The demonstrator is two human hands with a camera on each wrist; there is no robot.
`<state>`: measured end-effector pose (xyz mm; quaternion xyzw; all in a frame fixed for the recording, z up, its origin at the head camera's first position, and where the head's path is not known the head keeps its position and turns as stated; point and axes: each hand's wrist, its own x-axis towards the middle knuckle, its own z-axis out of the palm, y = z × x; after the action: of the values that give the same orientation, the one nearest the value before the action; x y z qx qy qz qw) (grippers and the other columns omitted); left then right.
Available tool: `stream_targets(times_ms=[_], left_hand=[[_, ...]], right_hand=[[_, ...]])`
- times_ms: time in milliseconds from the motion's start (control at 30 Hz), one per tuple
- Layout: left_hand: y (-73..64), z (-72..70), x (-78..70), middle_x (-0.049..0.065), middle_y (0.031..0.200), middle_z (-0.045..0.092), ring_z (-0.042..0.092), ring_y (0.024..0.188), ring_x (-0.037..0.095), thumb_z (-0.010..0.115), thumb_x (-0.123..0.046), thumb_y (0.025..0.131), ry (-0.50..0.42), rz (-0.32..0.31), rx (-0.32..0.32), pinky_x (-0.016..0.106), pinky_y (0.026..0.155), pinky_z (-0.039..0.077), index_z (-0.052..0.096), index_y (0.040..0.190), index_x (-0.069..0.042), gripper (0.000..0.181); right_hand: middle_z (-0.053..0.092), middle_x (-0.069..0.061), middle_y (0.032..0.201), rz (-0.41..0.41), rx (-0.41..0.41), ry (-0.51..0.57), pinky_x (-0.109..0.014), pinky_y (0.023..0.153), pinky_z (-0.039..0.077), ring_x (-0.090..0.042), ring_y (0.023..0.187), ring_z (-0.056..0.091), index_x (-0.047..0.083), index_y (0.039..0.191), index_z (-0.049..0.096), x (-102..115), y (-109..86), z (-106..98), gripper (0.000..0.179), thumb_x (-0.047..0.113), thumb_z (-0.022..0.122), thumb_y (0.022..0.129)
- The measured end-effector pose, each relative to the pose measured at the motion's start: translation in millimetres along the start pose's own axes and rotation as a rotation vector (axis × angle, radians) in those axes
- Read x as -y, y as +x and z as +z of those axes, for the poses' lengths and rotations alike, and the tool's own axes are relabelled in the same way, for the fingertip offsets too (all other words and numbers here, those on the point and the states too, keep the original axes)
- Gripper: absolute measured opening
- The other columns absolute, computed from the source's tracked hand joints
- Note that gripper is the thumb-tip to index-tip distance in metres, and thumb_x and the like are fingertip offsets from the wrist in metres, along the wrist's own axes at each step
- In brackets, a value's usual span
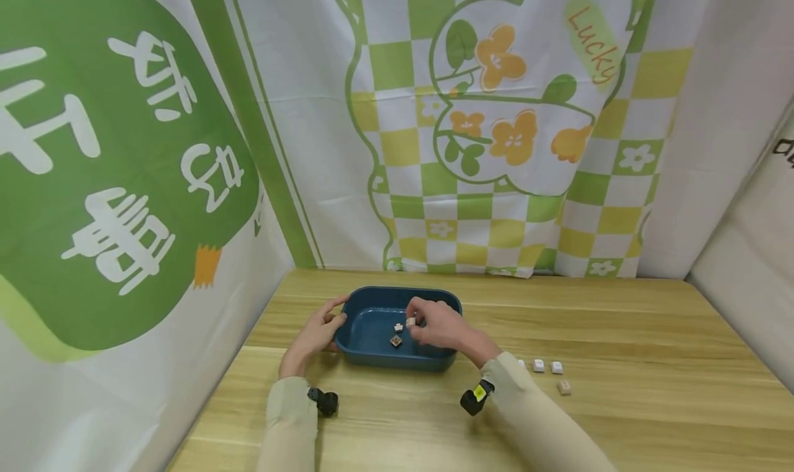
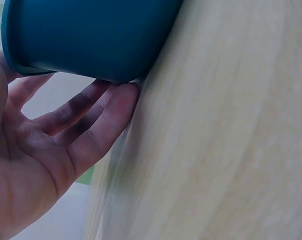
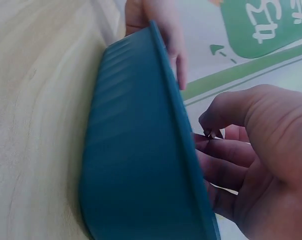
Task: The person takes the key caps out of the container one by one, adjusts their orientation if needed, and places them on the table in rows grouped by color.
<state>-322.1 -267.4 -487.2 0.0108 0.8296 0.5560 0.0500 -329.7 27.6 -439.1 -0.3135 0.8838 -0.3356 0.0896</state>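
Observation:
A dark blue rectangular basin (image 1: 402, 363) stands on the wooden table. My left hand (image 1: 319, 334) holds its left end, thumb at the rim; in the left wrist view the fingers (image 2: 113, 112) lie against the outer wall, low near the tabletop. Over the basin's right half, my right hand (image 1: 440, 324) pinches a small pale keycap (image 1: 411, 322) between thumb and fingertips. Inside the basin lie a white keycap (image 1: 399, 327) and a brownish keycap (image 1: 395, 341). In the right wrist view, the basin's side wall (image 3: 131, 135) partly hides the right fingertips.
Right of the basin, white keycaps (image 1: 538, 366) and a beige keycap (image 1: 564, 387) lie on the table (image 1: 651, 362); the right sleeve (image 1: 533, 403) partly covers one. Printed cloth (image 1: 397, 238) hangs along the table's back edge, and more cloth (image 1: 242, 306) hangs at the left.

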Motion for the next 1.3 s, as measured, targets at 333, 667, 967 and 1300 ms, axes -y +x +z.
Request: stream_targets(times_ms=[333,667,967,1300], left_hand=[[2.3,1.6,-0.5,0.031,0.126,0.056,0.067,0.064,0.02,0.047,-0.02,0.105,-0.005,-0.001,0.003,0.039,0.059,0.06,0.038,0.151,-0.027,0.048],[0.4,2.0,-1.2,0.031,0.129,0.053,0.066,0.063,0.019,0.046,-0.021,0.105,-0.026,-0.006,0.005,0.041,0.06,0.06,0.037,0.152,-0.026,0.048],[1.1,-0.7,-2.5,0.031,0.128,0.053,0.069,0.082,0.028,0.045,-0.021,0.105,-0.051,0.002,0.022,0.042,0.065,0.06,0.035,0.152,-0.025,0.049],[2.9,0.7,-0.2,0.031,0.127,0.054,0.069,0.076,0.024,0.046,-0.022,0.105,-0.041,0.007,0.024,0.039,0.062,0.06,0.036,0.152,-0.026,0.049]], right_hand=[[0.068,0.001,0.087,-0.089,-0.077,-0.05,-0.026,0.063,0.049,-0.011,0.063,0.061,0.013,0.105,0.058,-3,-18.0,-13,0.009,0.019,0.057,0.098],[0.06,0.004,0.083,-0.083,-0.122,-0.063,-0.025,0.06,0.044,-0.009,0.066,0.051,0.015,0.101,0.06,-5,-38.2,-21,0.007,0.02,0.059,0.097],[0.065,0.003,0.086,-0.075,-0.156,-0.028,-0.023,0.062,0.045,-0.008,0.071,0.053,0.014,0.099,0.061,-17,-52.7,-27,0.007,0.018,0.064,0.094],[0.069,0.001,0.087,-0.076,-0.166,-0.002,-0.021,0.061,0.05,-0.004,0.067,0.06,0.013,0.1,0.061,-27,-74.9,-34,0.007,0.016,0.064,0.095]])
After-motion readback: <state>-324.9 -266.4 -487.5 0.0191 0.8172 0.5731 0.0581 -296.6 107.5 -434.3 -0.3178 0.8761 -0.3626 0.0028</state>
